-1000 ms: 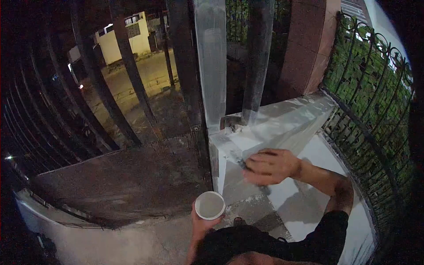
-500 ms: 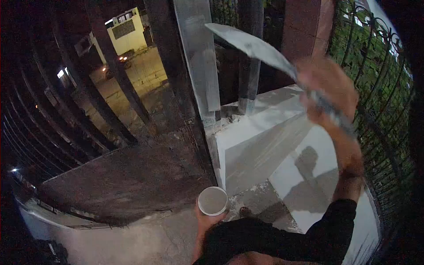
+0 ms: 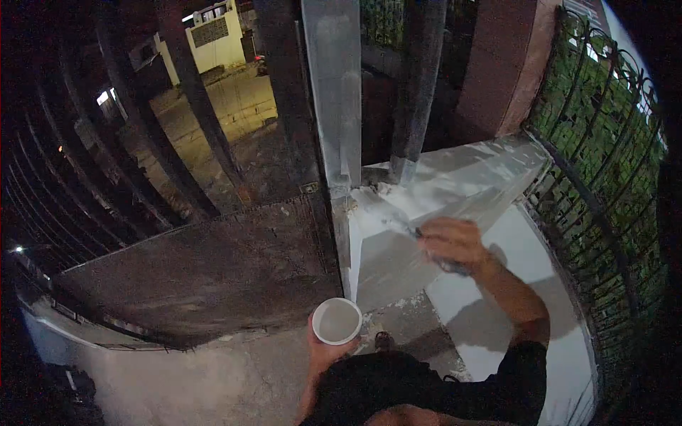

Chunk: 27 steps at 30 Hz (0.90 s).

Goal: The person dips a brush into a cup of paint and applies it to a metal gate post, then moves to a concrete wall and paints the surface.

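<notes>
My left hand (image 3: 334, 349) is wrapped round a white plastic cup (image 3: 337, 321), held upright low in front of me with its pale grey inside showing. My right hand (image 3: 453, 241) is closed round the grey handle of a trowel (image 3: 392, 219). Its whitish blade, smeared by motion, points left and overlaps the white-coated low wall (image 3: 455, 174) near the foot of a grey metal post (image 3: 334, 106). Rough, broken material (image 3: 380, 189) shows at the base of this post.
To the left stands a dark barred gate (image 3: 213, 277) with a solid lower panel. An iron fence (image 3: 597, 142) with greenery behind it runs along the right. Below lie white and grey floor tiles (image 3: 472, 305) and a concrete floor (image 3: 192, 376). A lit street shows beyond the bars.
My right hand has swung down and left with the trowel, from raised high to close over the low wall. The cup stays in my left hand, and the view has shifted slightly.
</notes>
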Available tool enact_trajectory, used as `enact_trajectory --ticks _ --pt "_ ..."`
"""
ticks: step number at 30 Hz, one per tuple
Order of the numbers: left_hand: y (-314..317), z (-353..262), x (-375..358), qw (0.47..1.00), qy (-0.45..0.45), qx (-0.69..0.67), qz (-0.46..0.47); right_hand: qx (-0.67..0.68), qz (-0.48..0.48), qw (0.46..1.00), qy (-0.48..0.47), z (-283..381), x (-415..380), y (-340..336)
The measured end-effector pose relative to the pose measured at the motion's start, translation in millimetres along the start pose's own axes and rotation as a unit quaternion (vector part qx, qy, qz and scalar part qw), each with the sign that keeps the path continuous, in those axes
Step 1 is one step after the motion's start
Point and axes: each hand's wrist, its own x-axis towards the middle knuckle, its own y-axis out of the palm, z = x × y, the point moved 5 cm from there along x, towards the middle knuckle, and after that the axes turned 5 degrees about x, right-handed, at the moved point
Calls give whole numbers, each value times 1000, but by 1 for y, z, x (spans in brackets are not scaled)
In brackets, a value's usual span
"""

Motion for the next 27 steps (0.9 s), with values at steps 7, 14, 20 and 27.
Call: enact_trajectory --ticks 7,14,20,27 --pt "6 -18 1 997 54 -44 -40 134 95 984 70 -1 66 -14" --pt "-1 47 -4 998 18 61 -9 33 34 998 31 -9 142 -90" --pt "-2 39 -5 998 15 52 -29 -153 -25 983 -99 38 95 -68" --pt "0 36 -4 1000 0 18 -12 -123 131 977 -116 45 29 32"
